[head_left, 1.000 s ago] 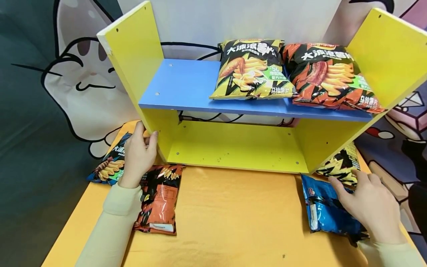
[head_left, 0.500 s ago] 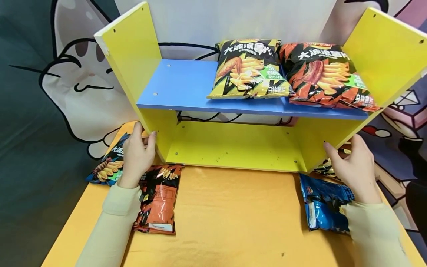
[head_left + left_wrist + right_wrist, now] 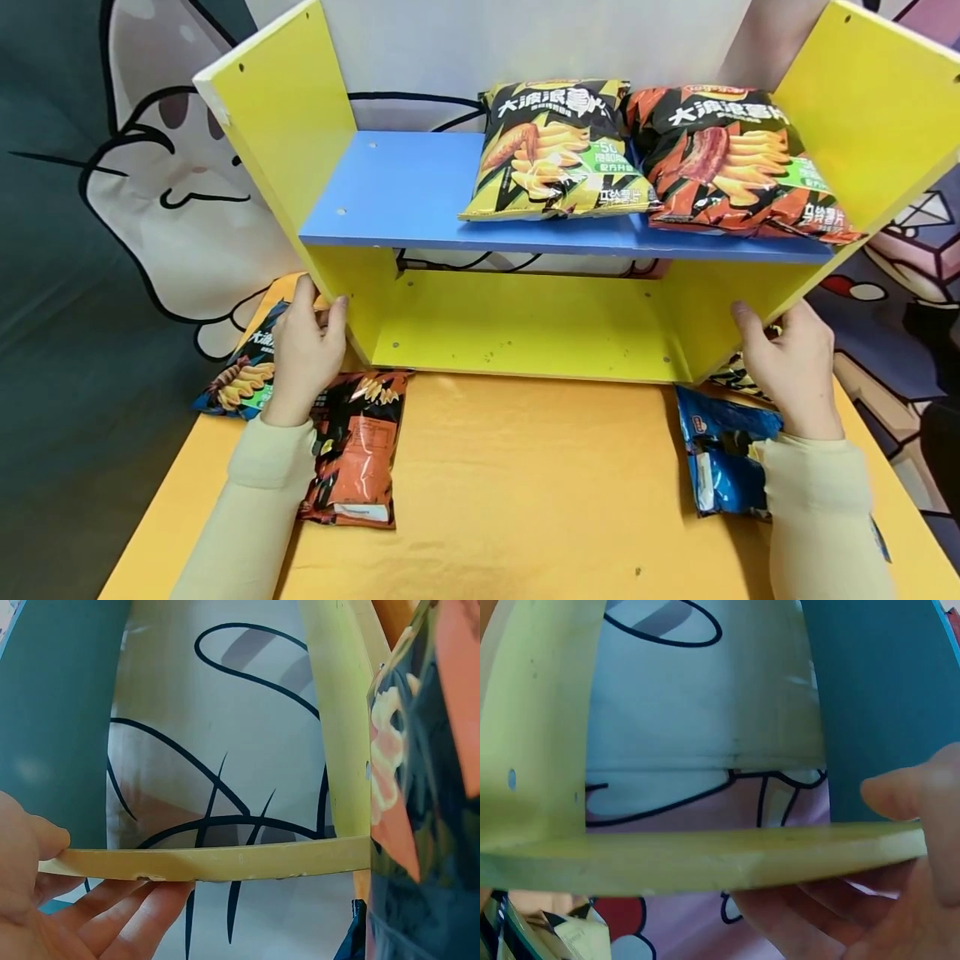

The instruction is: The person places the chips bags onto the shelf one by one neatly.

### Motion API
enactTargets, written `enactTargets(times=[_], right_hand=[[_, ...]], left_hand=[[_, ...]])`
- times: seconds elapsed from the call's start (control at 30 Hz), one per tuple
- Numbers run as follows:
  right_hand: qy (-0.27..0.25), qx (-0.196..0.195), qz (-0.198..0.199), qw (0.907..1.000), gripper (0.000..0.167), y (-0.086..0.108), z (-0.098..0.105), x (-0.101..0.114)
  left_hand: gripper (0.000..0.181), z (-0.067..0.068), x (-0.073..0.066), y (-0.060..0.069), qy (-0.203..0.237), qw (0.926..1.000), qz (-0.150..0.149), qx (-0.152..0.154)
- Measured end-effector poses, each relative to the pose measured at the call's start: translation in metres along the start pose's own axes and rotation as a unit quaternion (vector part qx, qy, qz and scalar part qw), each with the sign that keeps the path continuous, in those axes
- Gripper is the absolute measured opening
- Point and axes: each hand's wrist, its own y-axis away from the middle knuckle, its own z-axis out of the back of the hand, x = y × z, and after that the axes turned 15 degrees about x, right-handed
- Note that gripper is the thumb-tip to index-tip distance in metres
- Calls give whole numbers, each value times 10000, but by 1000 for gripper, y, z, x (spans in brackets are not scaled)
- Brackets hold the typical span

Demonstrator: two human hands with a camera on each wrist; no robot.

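pale cream-green long sleeves [image 3: 236, 521] — plain, lightly creased, broad left cuff [image 3: 272, 454], bare left hand [image 3: 306, 354], bare right hand [image 3: 797, 371]

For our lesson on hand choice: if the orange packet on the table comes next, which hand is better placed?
Probably the left hand: it grips the shelf close to the orange packet, while the right hand grips the shelf's opposite side.

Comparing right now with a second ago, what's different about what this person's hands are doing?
The right hand has moved forward and slightly left from over the blue bag, and now grips the yellow right side panel. The left hand still grips the left side panel; the yellow bag and red bag remain on the blue shelf.
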Motion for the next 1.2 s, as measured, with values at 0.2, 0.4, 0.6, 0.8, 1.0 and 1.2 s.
enactTargets(times=[0.2, 0.4, 0.6, 0.8, 1.0, 1.2], right_hand=[[309, 324, 259, 9987, 38, 0, 9, -3], [407, 494, 204, 9977, 40, 4, 10, -4], [377, 520, 247, 9976, 40, 4, 11, -5], [386, 479, 389, 9973, 37, 4, 11, -8], [305, 521, 515, 9968, 37, 4, 4, -6], [322, 524, 607, 9963, 36, 5, 4, -5]], left_hand=[[32, 0, 0, 1, 151, 9999, 56, -5], [32, 0, 0, 1, 110, 9999, -22, -62], [31, 0, -3, -3, 82, 9998, -107, -121], [33, 0, -5, -4, 164, 9999, 0, 15], [38, 10, -3, 8, 120, 9976, 199, 646], [53, 25, -1, 36, -133, 9880, 350, 1496]])
